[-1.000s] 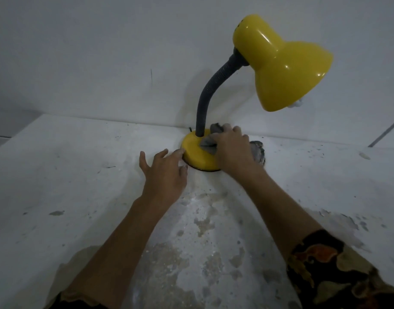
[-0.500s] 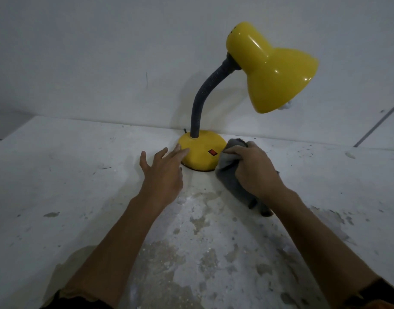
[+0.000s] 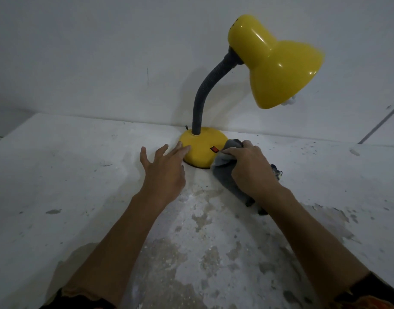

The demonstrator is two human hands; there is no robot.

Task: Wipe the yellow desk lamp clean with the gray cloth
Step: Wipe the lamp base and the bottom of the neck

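Observation:
A yellow desk lamp stands near the wall, with a round yellow base (image 3: 200, 148), a dark flexible neck (image 3: 205, 92) and a yellow shade (image 3: 278, 70) tilted down to the right. A small red switch (image 3: 214, 149) shows on the base's front. My right hand (image 3: 250, 168) grips the gray cloth (image 3: 225, 175), bunched against the base's right side; part of the cloth trails on the surface under my wrist. My left hand (image 3: 163, 170) lies flat with spread fingers, fingertips touching the base's left edge.
The lamp stands on a worn white surface (image 3: 80, 186) with flaked, stained patches in front of me. A white wall (image 3: 102, 52) rises right behind the lamp. The surface's left edge drops off at the far left.
My right hand moved the cloth off the top of the base down to its right side, uncovering the red switch. My left hand stayed at the base's left edge.

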